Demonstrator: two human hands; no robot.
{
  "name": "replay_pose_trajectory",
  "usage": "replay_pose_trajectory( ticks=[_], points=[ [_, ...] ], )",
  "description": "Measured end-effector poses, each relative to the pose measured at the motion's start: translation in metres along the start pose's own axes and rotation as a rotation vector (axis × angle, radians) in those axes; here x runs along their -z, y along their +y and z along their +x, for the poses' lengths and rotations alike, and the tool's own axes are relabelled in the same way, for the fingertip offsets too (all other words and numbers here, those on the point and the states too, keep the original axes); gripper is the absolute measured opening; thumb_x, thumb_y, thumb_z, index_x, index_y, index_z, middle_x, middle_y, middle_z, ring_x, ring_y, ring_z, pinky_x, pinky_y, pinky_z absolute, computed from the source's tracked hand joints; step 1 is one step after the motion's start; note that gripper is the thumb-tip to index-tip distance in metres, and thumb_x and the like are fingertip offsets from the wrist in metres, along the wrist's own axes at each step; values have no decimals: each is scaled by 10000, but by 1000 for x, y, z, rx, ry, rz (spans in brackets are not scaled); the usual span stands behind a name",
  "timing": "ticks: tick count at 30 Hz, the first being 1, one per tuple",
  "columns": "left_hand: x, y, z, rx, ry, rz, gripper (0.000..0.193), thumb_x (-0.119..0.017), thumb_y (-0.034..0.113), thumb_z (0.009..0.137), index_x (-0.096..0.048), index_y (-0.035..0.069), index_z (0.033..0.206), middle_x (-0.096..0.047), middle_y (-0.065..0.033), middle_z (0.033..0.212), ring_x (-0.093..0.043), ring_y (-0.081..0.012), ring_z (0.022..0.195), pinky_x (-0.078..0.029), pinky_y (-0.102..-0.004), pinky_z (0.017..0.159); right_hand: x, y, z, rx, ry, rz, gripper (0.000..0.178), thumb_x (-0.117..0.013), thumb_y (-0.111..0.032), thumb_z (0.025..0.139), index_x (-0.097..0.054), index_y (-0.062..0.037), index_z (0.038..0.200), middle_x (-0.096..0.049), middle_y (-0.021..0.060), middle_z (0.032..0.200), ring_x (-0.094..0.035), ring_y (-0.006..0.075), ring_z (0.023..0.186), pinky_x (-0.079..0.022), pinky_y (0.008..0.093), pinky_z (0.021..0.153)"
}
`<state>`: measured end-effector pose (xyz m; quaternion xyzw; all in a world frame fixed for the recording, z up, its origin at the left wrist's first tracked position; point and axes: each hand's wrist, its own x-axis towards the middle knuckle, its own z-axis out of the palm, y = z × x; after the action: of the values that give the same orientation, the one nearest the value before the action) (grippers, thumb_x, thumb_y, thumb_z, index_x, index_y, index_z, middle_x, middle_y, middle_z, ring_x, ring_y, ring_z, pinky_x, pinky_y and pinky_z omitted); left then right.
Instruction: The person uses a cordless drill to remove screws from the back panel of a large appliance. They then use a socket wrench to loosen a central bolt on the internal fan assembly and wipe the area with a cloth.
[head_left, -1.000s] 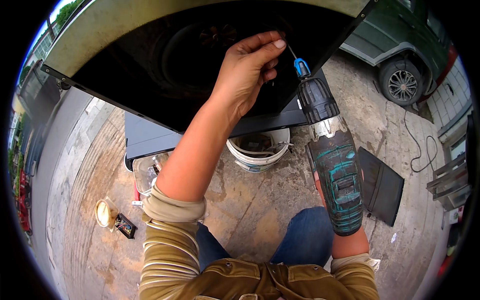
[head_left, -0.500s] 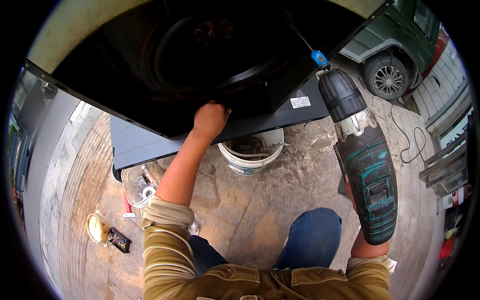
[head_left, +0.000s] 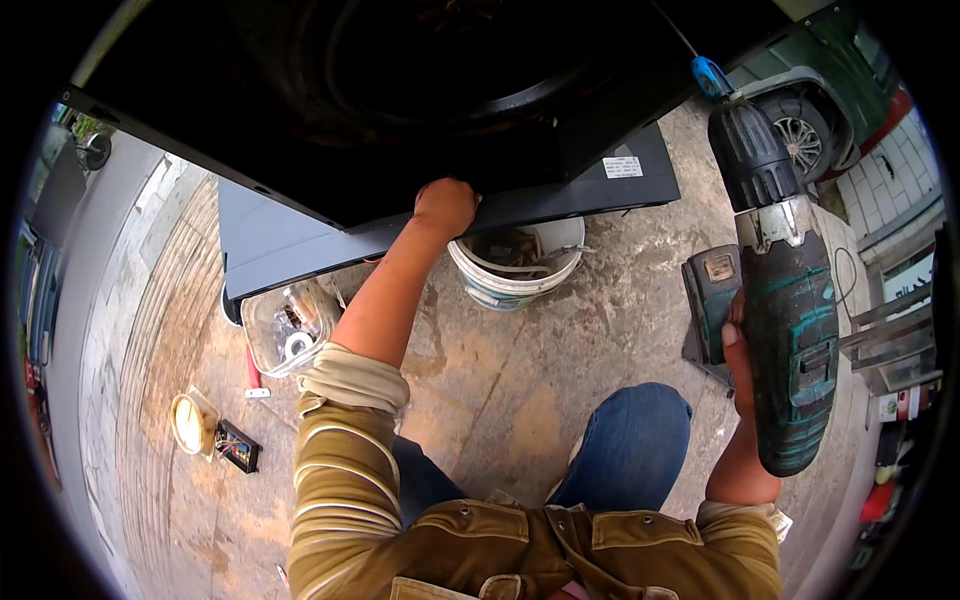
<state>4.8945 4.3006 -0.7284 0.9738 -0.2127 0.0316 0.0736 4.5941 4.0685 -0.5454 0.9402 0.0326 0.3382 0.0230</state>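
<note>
A large black metal housing (head_left: 450, 150), which looks like a range hood, fills the top of the view, a round recess inside it. My left hand (head_left: 447, 207) is closed around its near lower edge, with the fingertips hidden. On the right, my right hand (head_left: 738, 350) grips the handle of a worn black and teal cordless drill (head_left: 790, 300). The drill points away from me. From its chuck a long thin bit with a blue collar (head_left: 711, 77) reaches toward the housing's right side; the dark interior hides where the tip ends.
Under the housing lies a dark grey panel (head_left: 285, 235) with a white label. Below stand a white bucket (head_left: 515, 292) and a clear tub (head_left: 262, 350) of small parts. A red-handled hammer (head_left: 254, 375) and an opened small device (head_left: 238, 447) lie left. A parked vehicle (head_left: 800, 130) stands far right.
The drill has shifted right in view and turned, so its battery base now shows. The housing sits higher in the picture, and my left hand remains at its edge.
</note>
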Motion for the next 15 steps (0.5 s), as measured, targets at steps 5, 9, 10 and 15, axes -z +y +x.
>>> replay_pose_trajectory(
  ticks=[5,9,10,15],
  points=[
    [-2,15,5,-5,-55,92,379,-467,338,885,-691,36,833,-661,-157,834,-653,-301,764,-532,-424,637,3,-4,2,-154,-36,291,378,-658,-35,767,-577,-62,1135,-613,70,1022,-562,188,950,-416,332,872],
    [-3,9,4,-35,32,108,331,-475,288,870,-700,58,797,-659,-136,855,-654,-293,755,-533,-436,613,8,-12,8,-137,10,140,378,-687,-75,753,-599,-85,1121,-632,56,990,-584,184,903,-431,323,844],
    [-4,8,5,-52,51,100,322,-475,279,867,-702,61,793,-660,-134,855,-654,-290,755,-533,-441,608,17,-15,11,-174,-10,265,378,-689,-75,752,-601,-84,1120,-634,50,975,-585,179,891,-432,319,837],
    [-8,6,7,-132,-4,229,250,-506,216,805,-705,74,754,-664,-118,809,-659,-274,729,-540,-420,569,22,-22,16,-217,26,442,381,-695,-74,749,-599,-77,1118,-632,27,927,-583,161,862,-438,314,813]
  ],
)
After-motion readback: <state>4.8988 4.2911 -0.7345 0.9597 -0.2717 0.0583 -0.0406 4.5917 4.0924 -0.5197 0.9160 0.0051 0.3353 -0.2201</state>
